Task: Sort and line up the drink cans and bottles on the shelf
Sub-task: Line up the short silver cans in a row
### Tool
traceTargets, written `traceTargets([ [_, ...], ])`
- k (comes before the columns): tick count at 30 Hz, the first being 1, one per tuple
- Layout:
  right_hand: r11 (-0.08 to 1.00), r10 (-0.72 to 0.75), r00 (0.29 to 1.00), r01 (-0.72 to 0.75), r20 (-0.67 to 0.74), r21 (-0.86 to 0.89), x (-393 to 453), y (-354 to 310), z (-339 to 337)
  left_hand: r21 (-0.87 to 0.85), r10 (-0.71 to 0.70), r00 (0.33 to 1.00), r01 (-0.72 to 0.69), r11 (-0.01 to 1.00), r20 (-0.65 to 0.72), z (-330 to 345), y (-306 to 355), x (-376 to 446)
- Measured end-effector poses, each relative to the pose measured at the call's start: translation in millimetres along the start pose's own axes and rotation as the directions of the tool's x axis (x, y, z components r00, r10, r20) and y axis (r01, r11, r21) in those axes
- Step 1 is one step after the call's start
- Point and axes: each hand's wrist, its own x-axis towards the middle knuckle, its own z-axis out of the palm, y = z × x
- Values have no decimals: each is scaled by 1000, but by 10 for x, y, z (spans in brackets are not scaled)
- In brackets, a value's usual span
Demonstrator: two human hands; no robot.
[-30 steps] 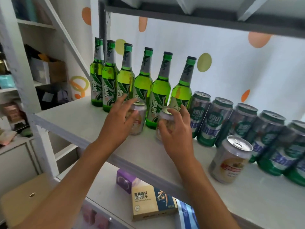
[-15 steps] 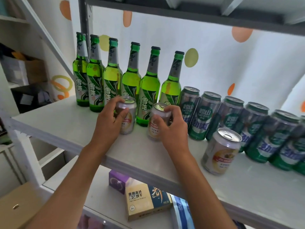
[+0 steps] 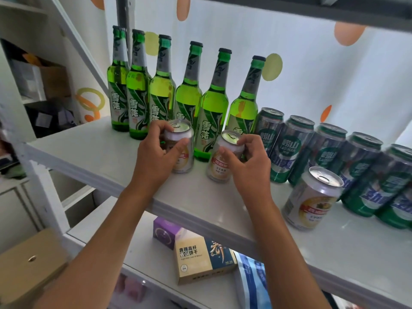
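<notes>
Both hands are shifting grip: left hand (image 3: 156,157) is curling round the left silver can (image 3: 181,150), right hand (image 3: 247,161) pinching the second silver can (image 3: 223,161), twisting labels forward on the shelf (image 3: 100,150) before the green bottles (image 3: 211,108); a third can (image 3: 312,199) is waiting.

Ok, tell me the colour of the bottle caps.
Green caps on green bottles, clearest in the head view.
</notes>
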Motion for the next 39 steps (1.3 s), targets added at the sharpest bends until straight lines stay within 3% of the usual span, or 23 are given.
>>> traceTargets([
  [5, 999, -27, 999, 28, -26, 17, -43, -18, -36, 77, 83, 996, -81, 994, -24, -26, 72, -82],
  [10, 997, -70, 995, 67, -71, -45, -109, -60, -46, 114, 159, 987, -162, 980, 35, -48, 116, -142],
  [17, 989, -125, 987, 115, -100, -94, -299, -201, -1, -32, 105, 994, -105, 994, -5, -79, 146, -158],
  [23, 982, -170, 979, 158, -109, -107, -488, -471, -121, -69, 170, 980, -163, 984, 103, -174, 457, -197],
  [33, 969, -222, 965, 202, -142, -141, -767, -1120, -937, -93, 271, 952, -259, 961, 145, 53, 1371, -401],
  [39, 971, -230, 944, 205, -236, -125, -1141, -1405, -1679, -145, 288, 941, -265, 953, 178, 432, 2088, -654],
])
